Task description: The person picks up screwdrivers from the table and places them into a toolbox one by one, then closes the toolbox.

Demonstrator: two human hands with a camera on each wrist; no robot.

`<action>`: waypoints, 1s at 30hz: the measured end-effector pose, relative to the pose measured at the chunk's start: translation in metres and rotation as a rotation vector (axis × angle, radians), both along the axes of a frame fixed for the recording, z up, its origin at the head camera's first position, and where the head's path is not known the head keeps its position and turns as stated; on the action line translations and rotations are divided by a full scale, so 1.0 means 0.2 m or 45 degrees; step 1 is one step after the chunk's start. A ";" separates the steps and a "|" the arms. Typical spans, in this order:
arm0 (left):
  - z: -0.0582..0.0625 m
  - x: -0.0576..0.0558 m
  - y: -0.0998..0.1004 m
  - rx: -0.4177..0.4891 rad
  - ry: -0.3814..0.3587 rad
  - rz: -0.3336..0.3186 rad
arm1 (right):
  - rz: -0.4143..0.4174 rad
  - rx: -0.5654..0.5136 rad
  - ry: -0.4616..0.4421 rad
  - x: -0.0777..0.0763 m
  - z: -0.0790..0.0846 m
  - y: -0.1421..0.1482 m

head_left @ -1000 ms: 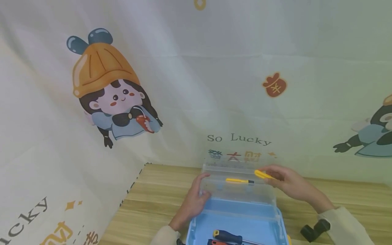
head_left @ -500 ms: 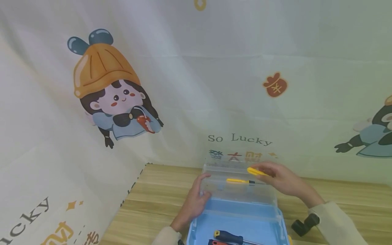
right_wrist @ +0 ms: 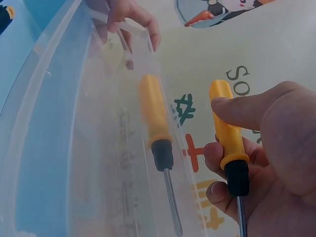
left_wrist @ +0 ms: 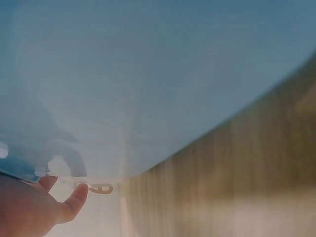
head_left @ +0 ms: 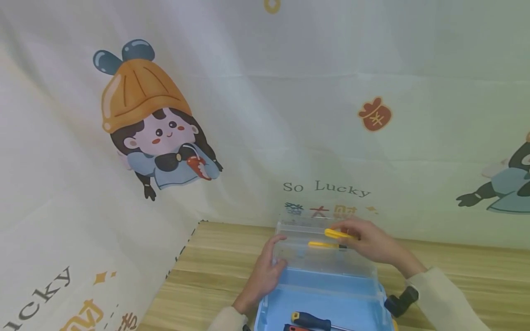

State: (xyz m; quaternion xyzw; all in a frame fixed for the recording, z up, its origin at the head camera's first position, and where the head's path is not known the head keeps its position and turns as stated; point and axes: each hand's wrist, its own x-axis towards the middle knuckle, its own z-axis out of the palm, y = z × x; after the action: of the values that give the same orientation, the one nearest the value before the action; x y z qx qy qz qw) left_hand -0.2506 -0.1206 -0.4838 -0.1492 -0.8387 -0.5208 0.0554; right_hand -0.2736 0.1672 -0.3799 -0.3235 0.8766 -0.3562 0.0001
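My right hand point(head_left: 368, 239) grips a screwdriver point(head_left: 337, 233) by its yellow handle, above the raised clear plastic lid point(head_left: 323, 262) of a blue toolbox point(head_left: 327, 296). In the right wrist view, the thumb presses on the handle of this screwdriver point(right_wrist: 228, 128), and its metal shaft points down. A second yellow-handled screwdriver point(right_wrist: 155, 108) shows blurred through the clear plastic. My left hand point(head_left: 267, 269) holds the lid's left edge between thumb and fingers. In the left wrist view, the left hand point(left_wrist: 44, 207) is partly hidden by the blue box wall.
Inside the blue box lie a dark-blue screwdriver point(head_left: 310, 320) and a red-handled tool point(head_left: 295, 328), both cut by the frame edge. The wooden table point(head_left: 207, 257) extends left and right of the box. A printed cloth point(head_left: 248, 138) hangs behind.
My right hand has moved left with its screwdriver, over the lid and partly across the second screwdriver. My left hand keeps its hold on the lid's edge.
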 end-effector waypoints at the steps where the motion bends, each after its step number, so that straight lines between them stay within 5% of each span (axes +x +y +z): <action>1: 0.00 0.00 0.00 0.002 -0.001 0.002 | 0.005 0.004 0.004 0.00 0.00 -0.01; 30: -0.01 0.00 0.01 0.047 0.017 0.006 | -0.003 0.017 0.022 -0.09 -0.05 -0.10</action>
State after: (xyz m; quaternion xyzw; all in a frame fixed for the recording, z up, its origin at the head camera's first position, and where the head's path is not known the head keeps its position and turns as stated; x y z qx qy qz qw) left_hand -0.2512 -0.1194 -0.4854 -0.1497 -0.8288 -0.5351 0.0652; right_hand -0.2913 0.1473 -0.3903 -0.3255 0.8793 -0.3476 -0.0056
